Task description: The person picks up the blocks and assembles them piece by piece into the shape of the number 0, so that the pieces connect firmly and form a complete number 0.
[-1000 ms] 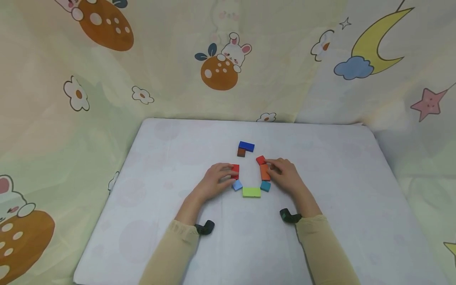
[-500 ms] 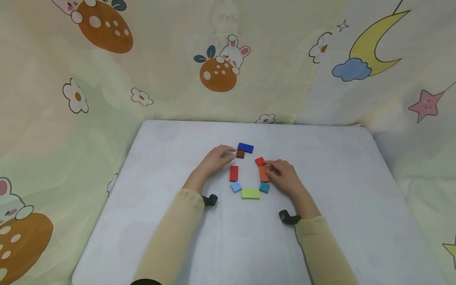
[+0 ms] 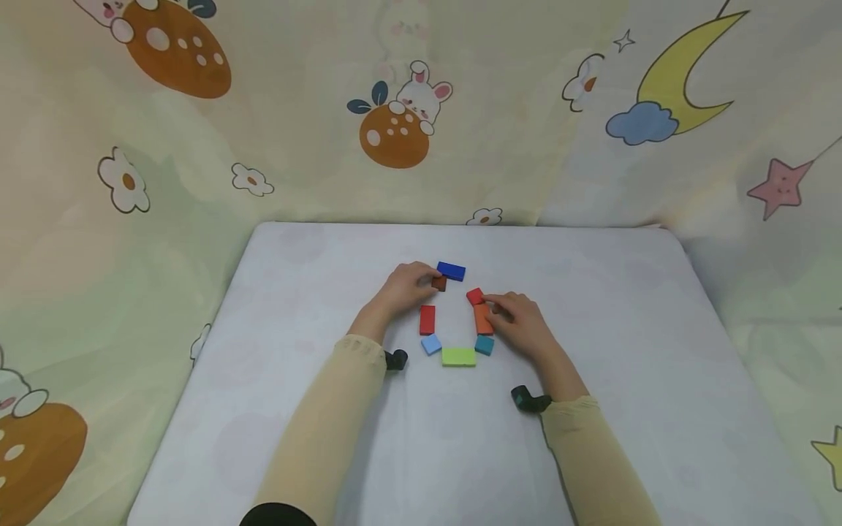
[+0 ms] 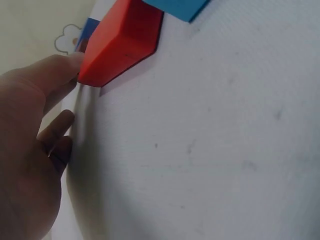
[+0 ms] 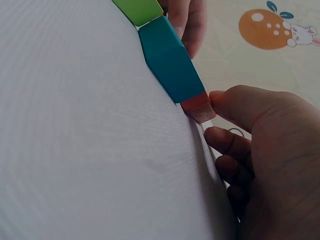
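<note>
My left hand (image 3: 406,286) pinches a small brown block (image 3: 439,284) between thumb and index finger, right against the near left edge of a dark blue block (image 3: 451,271). In the left wrist view, a red oblong block (image 4: 122,42) partly hides the left fingertips. My right hand (image 3: 522,321) rests beside the right side of the arrangement, index fingertip at a small red block (image 3: 475,296) and thumb by an orange block (image 3: 483,319). The right wrist view shows this hand's fingers loosely bent, with the teal block (image 5: 172,60) beyond.
The blocks form a rough ring on a white-covered table (image 3: 296,248). Its near side has a light blue block (image 3: 431,344) and a light green block (image 3: 458,357). A patterned cloth (image 3: 296,109) hangs behind the table. Black cameras sit at both wrists.
My left hand has moved from the red oblong and light blue blocks up to the brown block and taken hold of it. My right hand has stayed by the small red and orange blocks.
</note>
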Available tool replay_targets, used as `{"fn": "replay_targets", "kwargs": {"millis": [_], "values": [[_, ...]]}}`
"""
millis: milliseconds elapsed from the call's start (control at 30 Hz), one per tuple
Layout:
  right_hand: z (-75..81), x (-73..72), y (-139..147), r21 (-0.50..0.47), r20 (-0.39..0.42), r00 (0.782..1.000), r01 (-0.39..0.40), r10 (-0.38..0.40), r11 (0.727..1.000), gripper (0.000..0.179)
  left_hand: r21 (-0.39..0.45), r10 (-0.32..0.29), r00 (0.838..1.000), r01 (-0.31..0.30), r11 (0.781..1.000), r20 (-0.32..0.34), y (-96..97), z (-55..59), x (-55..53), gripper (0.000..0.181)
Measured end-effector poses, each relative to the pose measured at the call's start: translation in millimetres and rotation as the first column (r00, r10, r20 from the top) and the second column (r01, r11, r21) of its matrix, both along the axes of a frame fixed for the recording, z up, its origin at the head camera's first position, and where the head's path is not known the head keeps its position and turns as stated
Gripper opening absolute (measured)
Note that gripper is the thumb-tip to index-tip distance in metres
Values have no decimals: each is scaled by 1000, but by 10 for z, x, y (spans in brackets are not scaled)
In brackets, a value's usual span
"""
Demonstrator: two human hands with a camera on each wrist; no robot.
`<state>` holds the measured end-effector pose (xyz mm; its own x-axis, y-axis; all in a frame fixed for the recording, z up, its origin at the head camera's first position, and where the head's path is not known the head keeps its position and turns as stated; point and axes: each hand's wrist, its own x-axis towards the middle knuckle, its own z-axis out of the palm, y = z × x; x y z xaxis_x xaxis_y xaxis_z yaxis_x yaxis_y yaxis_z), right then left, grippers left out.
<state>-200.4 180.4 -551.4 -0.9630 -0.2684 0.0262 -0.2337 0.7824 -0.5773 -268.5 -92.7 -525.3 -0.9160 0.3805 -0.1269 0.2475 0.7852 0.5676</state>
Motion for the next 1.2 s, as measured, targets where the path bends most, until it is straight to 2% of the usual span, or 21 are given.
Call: {"fn": "replay_targets", "kwargs": {"millis": [167, 367, 767, 967, 1200], "values": [[-3, -7, -17, 5, -3, 1000, 3, -3, 1000, 39, 12, 15, 1000, -15, 1000, -18, -9, -22, 8, 36], [10, -13, -41, 3, -8, 1000, 10, -10, 1000, 38, 46, -23, 998, 26, 999, -63, -103, -62, 13, 33], [-5, -25, -24, 9, -6, 1000, 11, -11, 1000, 38, 52, -120, 992, 121, 991, -33, -315, -108, 48, 31], [-9, -25, -34, 10, -10, 1000, 10, -10, 1000, 38, 85, -127, 991, 129, 988, -32, -360, -152, 86, 32], [18, -16, -31, 12, -12, 1000, 7, -7, 1000, 38, 82, -117, 993, 120, 989, -32, -359, -138, 128, 34]]}}
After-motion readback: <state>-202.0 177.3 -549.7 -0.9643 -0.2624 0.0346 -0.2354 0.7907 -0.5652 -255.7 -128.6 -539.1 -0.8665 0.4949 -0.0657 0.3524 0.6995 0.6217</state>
